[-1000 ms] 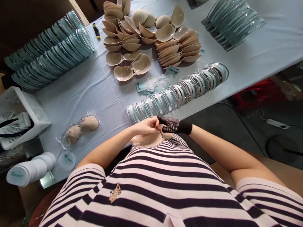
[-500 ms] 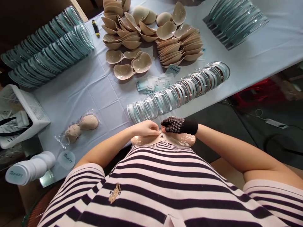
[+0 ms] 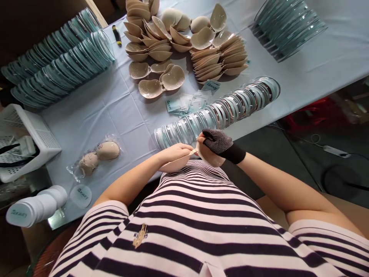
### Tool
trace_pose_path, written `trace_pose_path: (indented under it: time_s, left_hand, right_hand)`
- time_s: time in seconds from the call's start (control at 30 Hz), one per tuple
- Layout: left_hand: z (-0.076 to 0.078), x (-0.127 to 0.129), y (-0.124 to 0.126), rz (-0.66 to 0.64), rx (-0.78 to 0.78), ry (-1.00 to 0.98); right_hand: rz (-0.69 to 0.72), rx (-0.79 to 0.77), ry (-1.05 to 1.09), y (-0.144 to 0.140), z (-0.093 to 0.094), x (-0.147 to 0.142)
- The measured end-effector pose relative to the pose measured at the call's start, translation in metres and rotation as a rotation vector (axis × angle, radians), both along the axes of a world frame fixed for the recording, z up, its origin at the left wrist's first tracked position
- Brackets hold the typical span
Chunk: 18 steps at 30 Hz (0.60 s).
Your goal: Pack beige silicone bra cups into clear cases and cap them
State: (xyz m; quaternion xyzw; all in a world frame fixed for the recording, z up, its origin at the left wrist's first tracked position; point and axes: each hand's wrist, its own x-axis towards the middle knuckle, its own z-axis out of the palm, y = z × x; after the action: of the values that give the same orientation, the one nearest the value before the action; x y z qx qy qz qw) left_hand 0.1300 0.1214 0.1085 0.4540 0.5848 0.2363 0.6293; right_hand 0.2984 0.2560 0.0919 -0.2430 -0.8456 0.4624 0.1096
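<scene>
A beige adhesive bra cup pair (image 3: 175, 163) is held against my striped shirt at the table's near edge. My left hand (image 3: 174, 152) grips its left cup with the fingers pinched at the centre clasp. My right hand (image 3: 216, 143), in a black dotted glove, holds the right cup from above. Both hands meet at the middle join. Just beyond them lies a long row of clear plastic shells (image 3: 216, 113) on the light blue tablecloth (image 3: 109, 107).
Piles of loose beige cups (image 3: 184, 42) sit at the far middle. More clear shell stacks lie at far left (image 3: 57, 65) and far right (image 3: 288, 25). A bagged cup pair (image 3: 98, 156), small packets (image 3: 187, 102), white basket (image 3: 23, 142) and white lids (image 3: 34, 206) lie left.
Both hands have lifted slightly away from my body and the cups have folded together; half a second ago the pair lay spread flat against my shirt.
</scene>
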Motion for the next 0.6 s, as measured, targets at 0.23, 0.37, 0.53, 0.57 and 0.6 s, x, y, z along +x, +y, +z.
trace_pose_path:
  time_s: [0.23,0.37,0.53,0.57,0.6]
  left_hand:
    - [0.007,-0.003,0.007,-0.041,-0.032,-0.158]
    - [0.012,0.001,0.008,-0.048,0.050,-0.074]
    - [0.022,-0.002,0.016,-0.046,0.258,-0.236]
    - [0.019,0.000,0.018,-0.023,0.277,-0.287]
    - [0.015,0.001,0.020,0.019,0.286,-0.332]
  right_hand:
    - [0.320,0.054,-0.078,0.026,0.016,0.003]
    - [0.569,-0.306,-0.123,0.023,0.018,0.004]
    - [0.569,-0.538,-0.023,0.017,0.027,0.002]
    - [0.557,-0.567,-0.007,0.018,0.028,0.002]
    - [0.538,-0.589,0.009,0.020,0.028,0.002]
